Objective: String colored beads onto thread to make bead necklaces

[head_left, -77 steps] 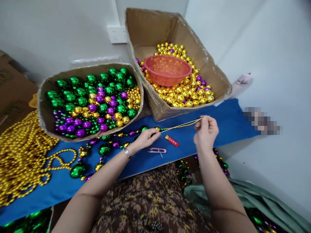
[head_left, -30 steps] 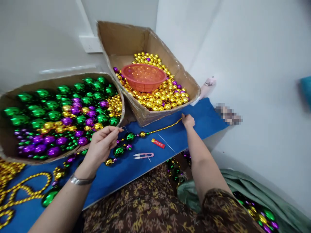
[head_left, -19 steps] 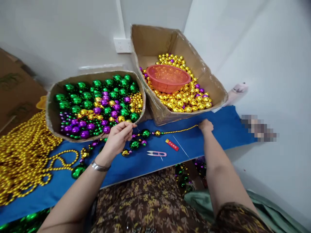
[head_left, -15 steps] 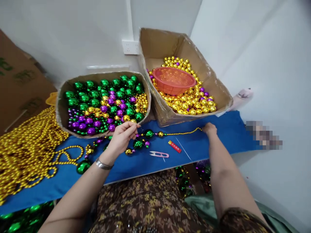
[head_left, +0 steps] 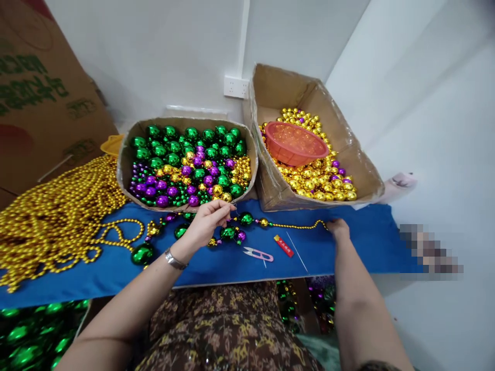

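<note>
My left hand [head_left: 212, 220], with a watch at the wrist, is pinched shut in front of the box of mixed beads. A thin thread [head_left: 235, 207] shows at its fingertips. My right hand [head_left: 339, 229] is closed at the end of a string of small gold beads [head_left: 296, 226] on the blue cloth [head_left: 228, 270]; its fingers are partly hidden. That string runs left into a garland with green balls [head_left: 246, 218] and small gold and purple beads, which passes behind my left hand. Pink thread snips [head_left: 259, 254] and a red packet [head_left: 284, 246] lie between my arms.
An open box [head_left: 122, 178] holds green, purple and gold balls. To its right, a taller carton [head_left: 276, 193] contains gold beads and a red basket [head_left: 296, 144]. Gold bead strings [head_left: 65, 221] heap at the left. A white stick [head_left: 297, 252] lies near the packet.
The camera view has shifted, so boxes and table sit lower and further right in the picture. Both hands keep their grips and nearly the same places over the cloth.
</note>
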Action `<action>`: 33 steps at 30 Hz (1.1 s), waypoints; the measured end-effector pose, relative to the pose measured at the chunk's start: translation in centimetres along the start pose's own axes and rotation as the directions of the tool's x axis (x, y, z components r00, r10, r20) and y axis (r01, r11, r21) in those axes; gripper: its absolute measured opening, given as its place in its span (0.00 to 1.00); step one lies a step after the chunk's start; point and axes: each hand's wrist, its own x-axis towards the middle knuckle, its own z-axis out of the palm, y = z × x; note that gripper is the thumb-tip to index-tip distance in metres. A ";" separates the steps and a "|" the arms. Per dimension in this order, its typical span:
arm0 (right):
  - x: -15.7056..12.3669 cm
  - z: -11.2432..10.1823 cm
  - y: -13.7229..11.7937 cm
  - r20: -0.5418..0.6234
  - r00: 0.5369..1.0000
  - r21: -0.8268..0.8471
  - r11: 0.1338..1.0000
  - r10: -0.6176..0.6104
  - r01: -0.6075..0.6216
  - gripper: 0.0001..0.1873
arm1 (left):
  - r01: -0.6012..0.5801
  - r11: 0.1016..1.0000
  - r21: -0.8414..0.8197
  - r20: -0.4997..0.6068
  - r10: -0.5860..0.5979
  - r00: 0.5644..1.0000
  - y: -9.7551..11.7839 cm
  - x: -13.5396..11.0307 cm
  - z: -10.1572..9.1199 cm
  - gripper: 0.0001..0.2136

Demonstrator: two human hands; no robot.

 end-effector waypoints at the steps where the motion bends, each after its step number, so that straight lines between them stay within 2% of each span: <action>1: -0.4 -0.2 -0.2 -0.004 1.000 0.096 0.995 -0.018 0.018 0.14 | 0.006 1.000 -0.005 -0.006 -0.006 1.000 0.0 -0.1 -0.1 0.12; 5: -3.3 -1.4 -0.9 0.003 0.993 0.470 0.877 -0.114 0.099 0.19 | 0.023 0.999 -0.035 -0.022 -0.024 0.999 0.0 0.0 -0.4 0.12; 7: -5.6 -2.1 -1.4 0.002 0.984 0.625 0.769 -0.176 0.136 0.22 | 0.021 0.999 -0.049 -0.029 -0.023 0.999 0.1 0.2 -0.3 0.12; 8: -7.0 -2.5 -1.9 0.003 0.977 0.704 0.694 -0.214 0.150 0.23 | 0.020 0.998 -0.053 -0.031 -0.022 0.999 0.1 0.3 -0.2 0.12; 10: -10.3 -3.4 -3.2 -0.006 0.940 0.907 0.395 -0.340 0.148 0.24 | 0.023 0.998 -0.051 -0.028 -0.024 0.999 0.2 0.4 0.2 0.12; 11: -12.0 -3.8 -4.1 -0.022 0.919 0.944 0.294 -0.394 0.149 0.23 | 0.023 0.999 -0.045 -0.026 -0.025 0.999 0.2 0.5 0.4 0.12; 12: -13.8 -4.4 -5.3 -0.037 0.892 0.956 0.245 -0.450 0.163 0.21 | 0.022 0.999 -0.035 -0.023 -0.023 0.999 0.3 0.6 0.6 0.13; 13: -15.6 -4.9 -6.5 -0.042 0.852 0.954 0.232 -0.521 0.189 0.19 | 0.016 1.000 -0.020 -0.020 -0.016 1.000 0.3 0.6 0.8 0.13; 14: -17.2 -5.5 -8.0 -0.033 0.795 0.942 0.247 -0.606 0.228 0.17 | 0.004 1.000 0.002 -0.017 -0.004 1.000 0.3 0.6 1.0 0.13; 15: -18.7 -6.1 -9.5 -0.016 0.718 0.918 0.275 -0.696 0.286 0.16 | -0.013 0.999 0.031 -0.012 0.013 1.000 0.2 0.6 1.2 0.13; 16: -20.0 -6.6 -11.0 0.020 0.613 0.886 0.299 -0.790 0.355 0.15 | -0.032 0.997 0.067 -0.005 0.032 0.999 0.2 0.6 1.4 0.13; 17: -21.1 -7.1 -12.5 0.028 0.504 0.849 0.287 -0.863 0.444 0.16 | -0.051 0.993 0.106 0.004 0.051 0.999 0.2 0.6 1.6 0.13; 19: -22.5 -7.7 -15.3 -0.010 0.276 0.745 0.177 -0.961 0.643 0.17 | -0.095 0.979 0.179 0.032 0.091 0.995 0.0 0.5 1.7 0.13; 20: -22.9 -7.8 -16.5 -0.036 0.181 0.696 0.105 -0.983 0.710 0.18 | -0.119 0.971 0.206 0.049 0.112 0.993 0.0 0.5 1.7 0.14; 21: -23.1 -7.7 -17.5 -0.056 0.103 0.653 0.041 -0.993 0.756 0.18 | -0.143 0.964 0.223 0.071 0.131 0.989 0.0 0.4 1.6 0.15; 22: -23.2 -7.5 -18.4 -0.068 0.047 0.618 -0.005 -0.997 0.786 0.18 | -0.162 0.959 0.231 0.093 0.144 0.985 0.0 0.3 1.5 0.16; 23: -23.1 -7.3 -19.2 -0.070 0.011 0.593 -0.033 -0.997 0.805 0.19 | -0.173 0.957 0.233 0.112 0.150 0.982 0.0 0.2 1.4 0.16; 26: -22.4 -6.4 -20.6 -0.019 -0.028 0.556 -0.034 -0.999 0.830 0.19 | -0.151 0.964 0.218 0.138 0.123 0.983 0.6 -0.2 0.8 0.17; 29: -22.1 -6.2 -21.2 0.051 -0.019 0.601 0.016 -0.999 0.799 0.19 | -0.159 0.948 0.275 0.157 0.119 0.980 1.4 -0.4 0.4 0.14; 31: -22.3 -6.5 -21.4 0.076 0.032 0.670 0.075 -0.997 0.739 0.18 | -0.217 0.895 0.390 0.174 0.159 0.972 1.9 -0.3 0.2 0.13; 33: -22.7 -6.9 -21.9 0.078 0.124 0.769 0.139 -0.989 0.624 0.18 | -0.287 0.800 0.527 0.186 0.221 0.957 2.1 0.0 0.1 0.13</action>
